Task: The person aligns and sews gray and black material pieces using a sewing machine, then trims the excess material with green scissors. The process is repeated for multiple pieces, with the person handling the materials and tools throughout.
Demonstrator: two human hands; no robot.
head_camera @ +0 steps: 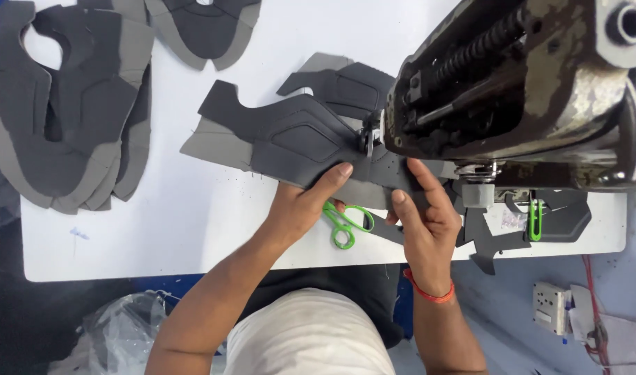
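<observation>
A dark grey shoe upper piece (290, 135) with a light grey edge lies on the white table (193, 222), its right end under the needle (368, 139) of a worn sewing machine (519, 83). My left hand (305, 205) grips the piece's near edge, thumb on top. My right hand (422, 215) pinches the piece just right of the needle, fingers pressing it flat. A red band circles my right wrist (429, 292).
Green-handled snips (345, 221) lie between my hands. A stack of grey shoe uppers (61, 111) sits at the left, another upper (200, 28) at the top. Dark cut pieces (540, 222) and a green clip (535, 219) lie under the machine at right. A plastic bag (116, 333) sits below the table.
</observation>
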